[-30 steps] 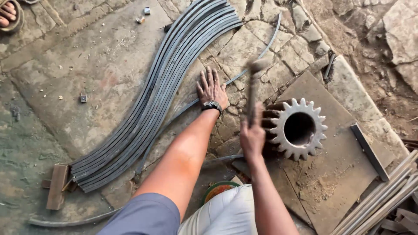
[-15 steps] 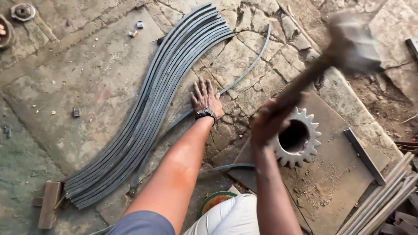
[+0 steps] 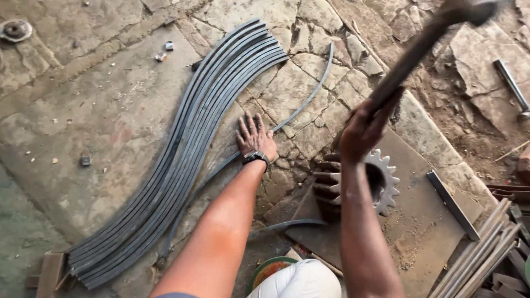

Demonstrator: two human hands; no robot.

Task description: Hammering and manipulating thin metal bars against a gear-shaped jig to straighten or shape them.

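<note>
Head view showed your left hand (image 3: 255,136) flat on the stone floor (image 3: 110,110), fingers spread, pinning a single curved strip (image 3: 309,91) so it lay steady; the strip ran from near the gear up toward the top of the frame. Your right hand (image 3: 361,129) was closed tight round the hammer (image 3: 419,47) handle, raised high, the head blurred at the upper right. Beside the strip, to its left, lay a stack (image 3: 187,143) of matching bent strips, nested together. A toothed gear (image 3: 359,182) sat on a steel plate (image 3: 436,243) beneath your right wrist, likely serving as a bending block.
</note>
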